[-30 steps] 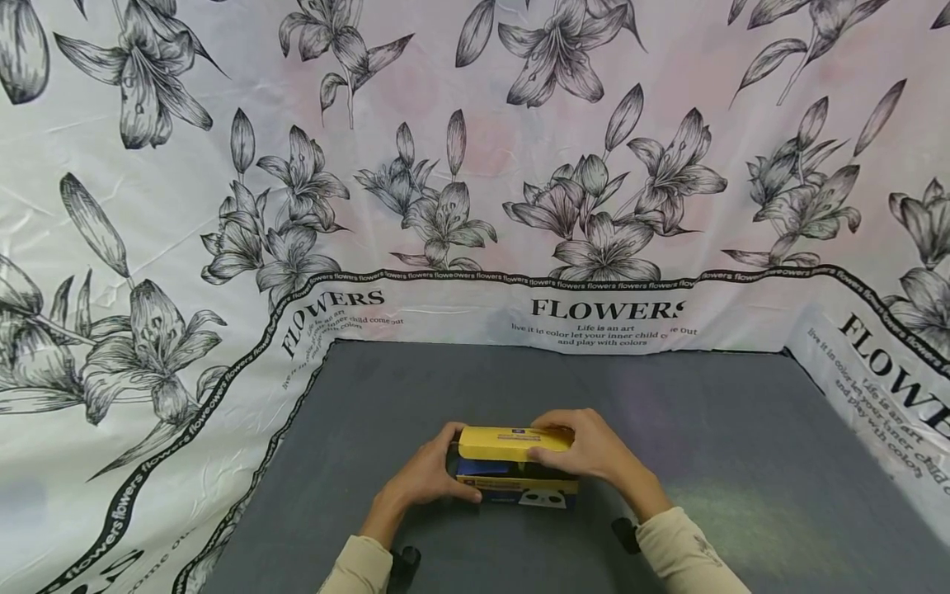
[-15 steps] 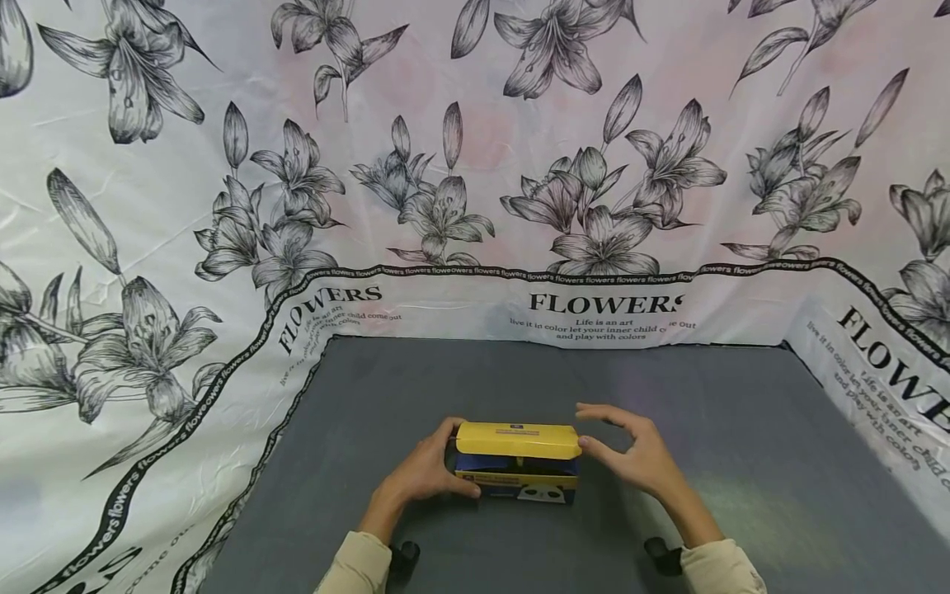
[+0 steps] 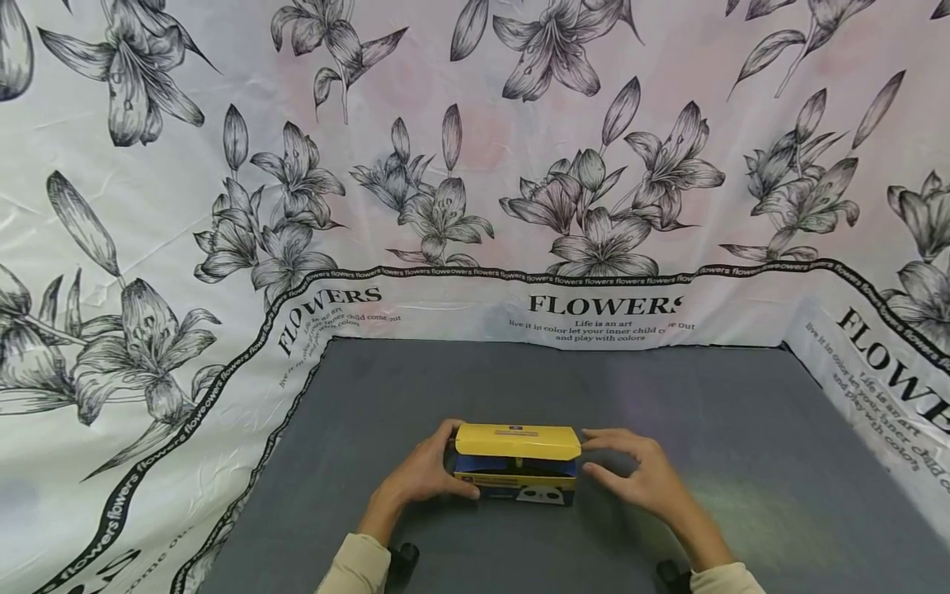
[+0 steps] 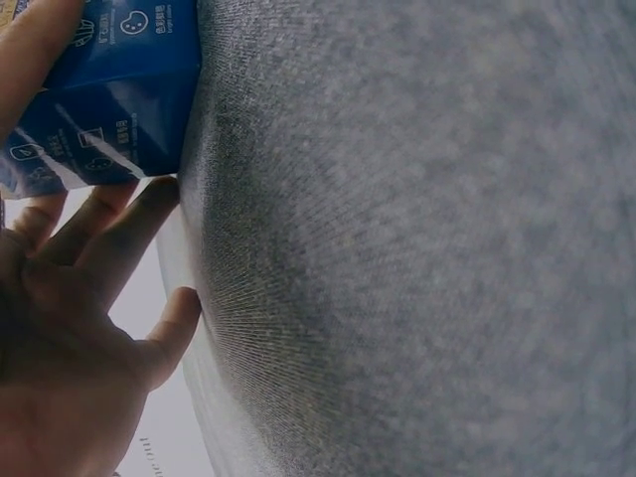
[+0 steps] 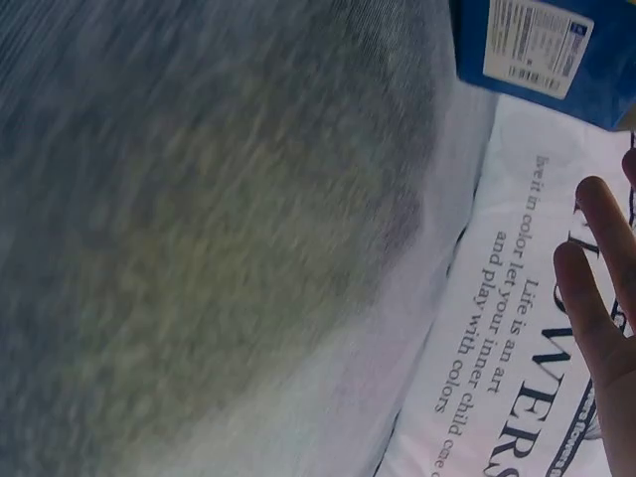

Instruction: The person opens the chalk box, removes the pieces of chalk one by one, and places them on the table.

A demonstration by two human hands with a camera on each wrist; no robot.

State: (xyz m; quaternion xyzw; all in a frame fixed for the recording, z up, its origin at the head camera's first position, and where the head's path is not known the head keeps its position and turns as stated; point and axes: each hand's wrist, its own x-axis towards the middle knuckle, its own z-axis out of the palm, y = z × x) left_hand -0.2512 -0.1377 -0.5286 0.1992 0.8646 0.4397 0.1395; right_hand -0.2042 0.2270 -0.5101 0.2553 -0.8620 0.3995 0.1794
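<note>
A small carton (image 3: 517, 462) with a yellow top and blue sides lies on the grey mat (image 3: 668, 396). My left hand (image 3: 448, 462) grips its left end, thumb along the front face and fingers behind. In the left wrist view the thumb lies on the blue carton (image 4: 104, 94) and the left hand's fingers (image 4: 119, 234) reach its edge. My right hand (image 3: 594, 454) hovers open at the carton's right end, fingers spread; whether it touches is unclear. The right wrist view shows the carton's labelled blue end (image 5: 542, 45) and straight fingers (image 5: 596, 278) apart from it.
A white cloth printed with black lilies and the word FLOWERS (image 3: 475, 181) rises behind the mat and folds up along its left side and right side (image 3: 876, 388). Dark cuffs show at both wrists near the bottom edge.
My right hand lifted off the carton's yellow top, swung out to the right with fingers opening, then came down beside the right end. The left hand and carton stayed put.
</note>
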